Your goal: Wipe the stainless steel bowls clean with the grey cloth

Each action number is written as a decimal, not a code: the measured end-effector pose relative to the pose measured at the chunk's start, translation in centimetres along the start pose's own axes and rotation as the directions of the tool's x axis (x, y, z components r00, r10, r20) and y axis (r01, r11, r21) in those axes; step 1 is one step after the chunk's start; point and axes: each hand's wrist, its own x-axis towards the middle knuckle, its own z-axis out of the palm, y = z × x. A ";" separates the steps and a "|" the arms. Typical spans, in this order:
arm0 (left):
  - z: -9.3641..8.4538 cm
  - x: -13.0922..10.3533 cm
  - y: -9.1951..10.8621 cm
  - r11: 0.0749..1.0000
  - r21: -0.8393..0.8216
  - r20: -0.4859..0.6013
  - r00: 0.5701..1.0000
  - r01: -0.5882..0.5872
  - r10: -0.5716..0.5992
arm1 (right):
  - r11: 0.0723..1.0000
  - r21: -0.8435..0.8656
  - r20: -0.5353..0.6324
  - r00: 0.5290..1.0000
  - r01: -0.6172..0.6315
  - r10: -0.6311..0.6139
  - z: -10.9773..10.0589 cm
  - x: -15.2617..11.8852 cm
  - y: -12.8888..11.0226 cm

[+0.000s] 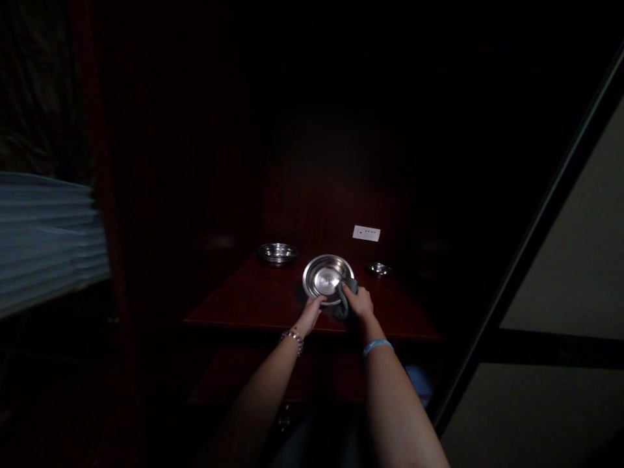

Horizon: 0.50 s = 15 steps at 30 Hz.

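A shiny steel bowl (325, 279) is tilted toward me above the dark red shelf (244, 302). My left hand (311, 312) grips its near rim, thumb on the inner side. Closed around a grey cloth (343, 305), my right hand (359, 300) presses it over the bowl's right rim. Part of the cloth hangs below the rim. Behind and to the left, a steel bowl or small stack of bowls (277, 253) rests on the shelf. A smaller steel bowl (379, 269) sits at the right rear.
On the back wall is a white socket panel (366, 233). A lower shelf (224, 377) lies beneath the front edge. A slanting dark frame (531, 237) borders the right side. Pale ribbed material (49, 237) shows at the far left. Much of the surroundings is in deep shadow.
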 end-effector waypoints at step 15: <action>1.1 -1.3 1.6 0.990 -0.139 0.018 1.000 0.001 0.001 | 0.993 0.111 -0.125 0.992 0.033 -0.019 -1.0 -0.5 -0.8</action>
